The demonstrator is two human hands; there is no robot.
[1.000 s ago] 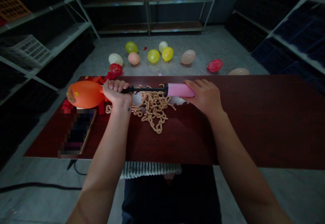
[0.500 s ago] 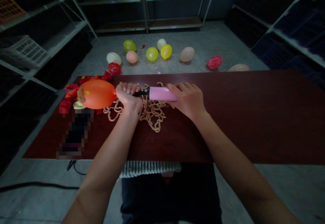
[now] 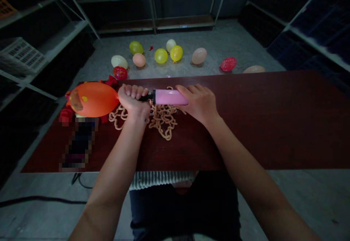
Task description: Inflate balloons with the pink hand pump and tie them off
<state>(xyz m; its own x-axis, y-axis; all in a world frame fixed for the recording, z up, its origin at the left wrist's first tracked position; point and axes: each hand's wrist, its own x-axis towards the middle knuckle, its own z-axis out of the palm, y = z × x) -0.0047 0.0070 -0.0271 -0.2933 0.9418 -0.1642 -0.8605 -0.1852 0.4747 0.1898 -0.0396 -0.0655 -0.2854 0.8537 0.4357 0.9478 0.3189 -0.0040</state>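
Observation:
A pink balloon pump lies level across my two hands, above the table. My left hand is closed round its black nozzle end, pinching the neck of an inflated orange balloon there. The balloon points left and has a yellow and brown print on its far end. My right hand wraps the other end of the pink barrel, so that end is hidden. Below the pump, a tan rope-like chain is heaped in loops on the dark red table.
Uninflated red balloons are piled at the table's left, behind a blurred-out dark flat object. Several inflated balloons, among them a yellow balloon and a red balloon, lie on the floor beyond. Metal shelves stand around; a cable runs at lower left.
The orange balloon looks larger and reaches further left. Both hands and the pump sit slightly further left, while the whole view has shifted a little.

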